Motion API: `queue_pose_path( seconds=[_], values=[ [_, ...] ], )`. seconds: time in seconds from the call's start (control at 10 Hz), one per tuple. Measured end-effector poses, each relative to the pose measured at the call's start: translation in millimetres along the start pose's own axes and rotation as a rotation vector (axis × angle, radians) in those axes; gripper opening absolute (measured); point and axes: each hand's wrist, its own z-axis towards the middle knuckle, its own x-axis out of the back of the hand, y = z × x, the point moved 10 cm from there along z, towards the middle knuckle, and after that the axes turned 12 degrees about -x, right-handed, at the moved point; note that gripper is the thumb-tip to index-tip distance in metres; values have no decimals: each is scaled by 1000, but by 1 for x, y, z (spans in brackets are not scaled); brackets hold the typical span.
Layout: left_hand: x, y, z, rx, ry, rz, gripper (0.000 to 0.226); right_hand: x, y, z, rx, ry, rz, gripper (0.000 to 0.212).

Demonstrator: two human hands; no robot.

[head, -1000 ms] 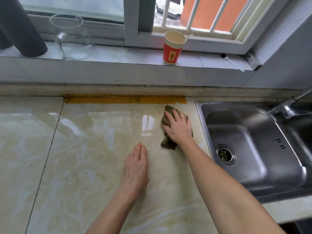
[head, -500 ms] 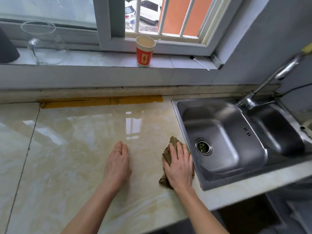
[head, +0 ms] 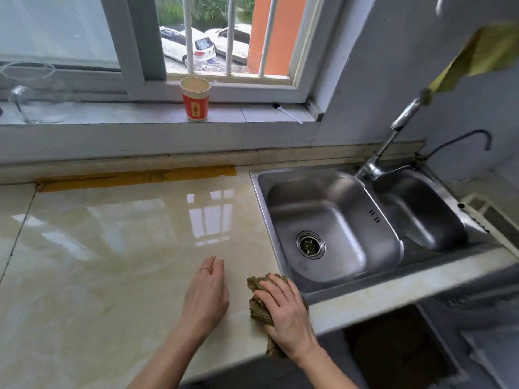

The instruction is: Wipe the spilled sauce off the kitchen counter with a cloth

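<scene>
A crumpled brown-green cloth (head: 259,303) lies on the glossy beige counter (head: 112,262), close to its front edge and beside the sink's near left corner. My right hand (head: 283,310) presses flat on the cloth with its fingers spread, covering most of it. My left hand (head: 206,293) rests palm down on the bare counter just left of the cloth, fingers straight and together. No dark sauce shows on the counter; only faint yellowish marbling is visible.
A steel double sink (head: 348,228) with a tap (head: 393,141) sits right of the cloth. On the window sill stand a red paper cup (head: 195,99) and a glass jug (head: 31,91). Yellow tape (head: 137,178) runs along the counter's back edge.
My right hand has dragged the cloth from the counter's back, near the tape, toward the front edge. My left hand has stayed flat beside it. The view has swung right toward the sink.
</scene>
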Motion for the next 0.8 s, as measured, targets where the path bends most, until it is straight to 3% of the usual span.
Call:
queue_pose_path(
  seconds=[0.1,0.2,0.4,0.5,0.6,0.7,0.8],
  values=[
    [-11,20,-2,2,-15,-2,47,10,22,-5,22,12,11,39],
    [-21,46,-1,11,0,-2,46,21,62,-6,-96,-12,46,37],
    [-49,106,12,-9,0,-55,51,61,165,15,-646,48,383,24],
    [-55,133,21,-29,33,-90,50,88,204,41,-904,97,538,27],
    [-52,151,28,-31,73,-116,49,100,225,67,-1050,72,636,40],
    [-49,160,35,-40,111,-116,49,91,249,86,-1187,-28,785,60],
    [-48,162,37,-34,128,-116,48,75,257,83,-1201,-171,769,68]
  ],
)
